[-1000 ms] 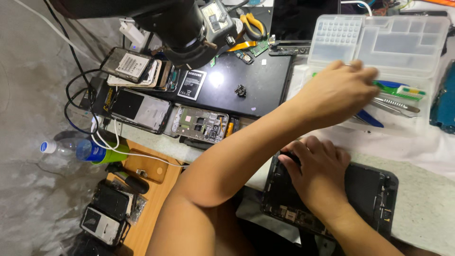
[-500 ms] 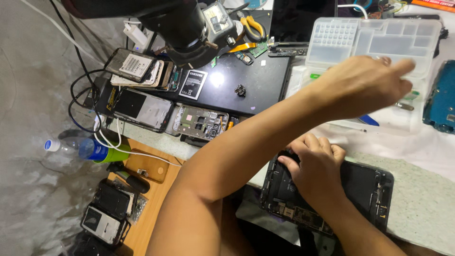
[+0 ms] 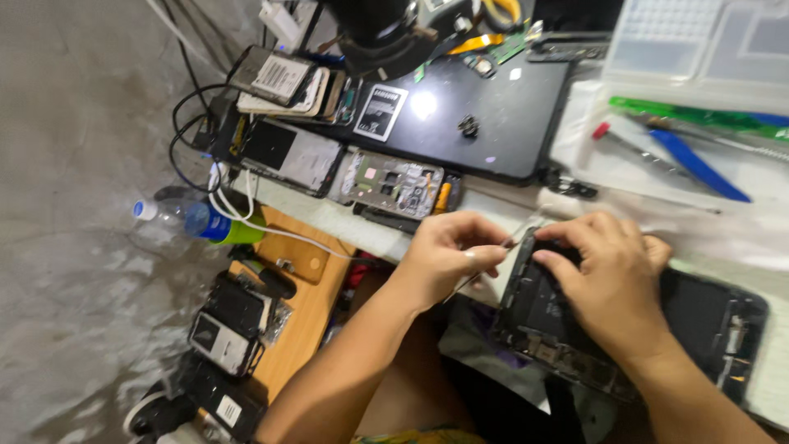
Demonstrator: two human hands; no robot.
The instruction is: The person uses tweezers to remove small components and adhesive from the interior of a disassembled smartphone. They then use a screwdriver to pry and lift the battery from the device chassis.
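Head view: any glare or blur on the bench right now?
Head view: a bright glare spot on the glossy black tablet; the parts box at top right is washed out and soft; both hands, left and right, look slightly motion-blurred.

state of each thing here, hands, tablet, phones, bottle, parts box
left hand: pinching a thin tool, tip at the tablet edge
right hand: pressed flat on the tablet
tablet: back off, insides exposed
thin tool: held, slanted
phone frame: opened, board showing
bottle: lying on its side, capped
parts box: lid shut
blue pry tool: lying loose, unheld
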